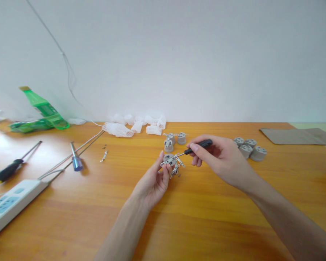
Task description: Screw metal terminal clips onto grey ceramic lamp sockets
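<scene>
My left hand [153, 181] is closed around a small grey ceramic lamp socket [168, 159] with metal tabs, held just above the wooden table [179, 224]. My right hand [220, 159] pinches a small black-handled screwdriver [199, 145], its tip resting on the socket's metal fitting. Loose metal clips [176, 170] lie under the socket. Three more sockets with tabs [174, 139] stand just behind, and several plain grey sockets [250, 148] sit to the right of my right hand.
White foam netting [133, 127] lies by the wall. On the left are a green plastic bottle [45, 108], a black-handled screwdriver [8, 170], a blue-handled screwdriver [76, 159], a white power strip [11, 203], cables and a small metal strip [104, 156]. Brown paper [299, 136] lies at the far right.
</scene>
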Motion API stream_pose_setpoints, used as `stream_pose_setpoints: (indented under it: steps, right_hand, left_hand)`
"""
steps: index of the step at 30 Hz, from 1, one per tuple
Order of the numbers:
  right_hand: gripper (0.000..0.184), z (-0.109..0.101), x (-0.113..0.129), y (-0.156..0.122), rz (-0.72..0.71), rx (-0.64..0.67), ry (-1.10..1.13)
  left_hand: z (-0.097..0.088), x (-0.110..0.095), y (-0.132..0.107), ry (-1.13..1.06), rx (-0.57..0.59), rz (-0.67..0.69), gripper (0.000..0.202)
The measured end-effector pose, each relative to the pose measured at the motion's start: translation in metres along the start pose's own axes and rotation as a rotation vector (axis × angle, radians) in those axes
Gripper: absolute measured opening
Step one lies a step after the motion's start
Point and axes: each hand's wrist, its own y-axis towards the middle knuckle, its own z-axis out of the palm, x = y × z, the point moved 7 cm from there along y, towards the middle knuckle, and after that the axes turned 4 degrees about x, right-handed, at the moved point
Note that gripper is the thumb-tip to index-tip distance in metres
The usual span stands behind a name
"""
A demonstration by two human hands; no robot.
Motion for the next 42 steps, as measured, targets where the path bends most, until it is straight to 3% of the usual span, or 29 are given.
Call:
stream_pose_setpoints:
  steps: [6,12,14,17,21,24,29,35,42]
  right_hand:
    - [0.012,0.004,0.034,-0.007,-0.205,0.138,-0.464]
    - [0.007,-0.002,0.031,-0.006,-0.089,0.1,-0.65]
    - [0.015,-0.002,0.026,-0.004,-0.067,0.075,-0.692]
    - [0.018,0.004,0.026,-0.004,-0.142,0.074,-0.687]
    - [0.026,0.011,0.033,-0.008,-0.3,0.129,-0.505]
    - [0.026,0.007,0.036,-0.01,-0.353,0.071,-0.499]
    - [0.01,0.006,0.029,-0.008,-0.3,0.03,-0.643]
    - [0.026,0.01,0.028,-0.009,-0.334,0.107,-0.574]
    - [0.019,0.009,0.024,-0.012,-0.287,0.059,-0.731]
  left_hand:
    - [-0.001,-0.005,0.0,0.109,-0.041,0.076,0.026]
    - [0.003,-0.01,-0.003,0.213,-0.034,0.2,0.02]
    - [0.003,-0.01,-0.002,0.221,-0.028,0.21,0.02]
    - [0.001,-0.01,0.001,0.225,-0.027,0.205,0.019]
    - [0.001,-0.012,0.001,0.215,-0.03,0.219,0.019]
    - [0.001,-0.012,0.0,0.215,-0.03,0.24,0.019]
    - [-0.001,-0.013,0.001,0.234,-0.024,0.269,0.021]
    - [0.002,-0.02,-0.004,0.262,-0.036,0.366,0.019]
    - [0.005,-0.018,-0.006,0.313,-0.028,0.408,0.022]
